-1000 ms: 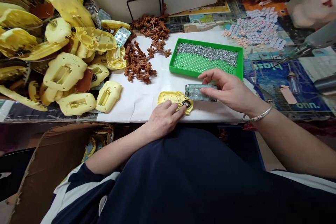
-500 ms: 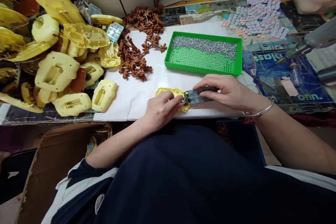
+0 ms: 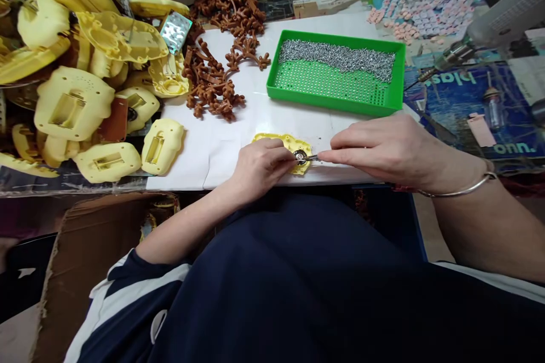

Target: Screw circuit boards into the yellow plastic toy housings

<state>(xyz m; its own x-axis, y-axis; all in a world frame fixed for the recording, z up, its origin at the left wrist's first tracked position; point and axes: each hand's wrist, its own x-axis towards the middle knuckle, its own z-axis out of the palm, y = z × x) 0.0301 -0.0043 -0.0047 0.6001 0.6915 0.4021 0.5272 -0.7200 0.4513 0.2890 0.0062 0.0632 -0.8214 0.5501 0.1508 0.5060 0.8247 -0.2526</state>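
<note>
A yellow plastic shell half [image 3: 272, 138] lies hollow side up on the white paper at the front edge. Set in its right part is a round speaker [image 3: 300, 155] with a dark rim. My left hand [image 3: 261, 167] rests over the shell's left part, fingers pinched at the speaker; what they grip is hidden. From the right, my right hand [image 3: 378, 147] pinches a thin dark strip [image 3: 314, 157] that reaches the speaker. Whether this is the circuit board on edge or a slim tool, I cannot tell.
Yellow shells [image 3: 74, 103] pile up at left beside brown plastic branch-like parts [image 3: 215, 88]. Behind my hands stands a green tray [image 3: 336, 103] of small screws [image 3: 336, 59]. At right are an electric screwdriver [image 3: 464, 48] and small pale pieces [image 3: 443, 0].
The dark flat circuit board no longer shows its face between my hands; the speaker in the shell is now visible. My right hand has shifted right and its fingers have closed together.
</note>
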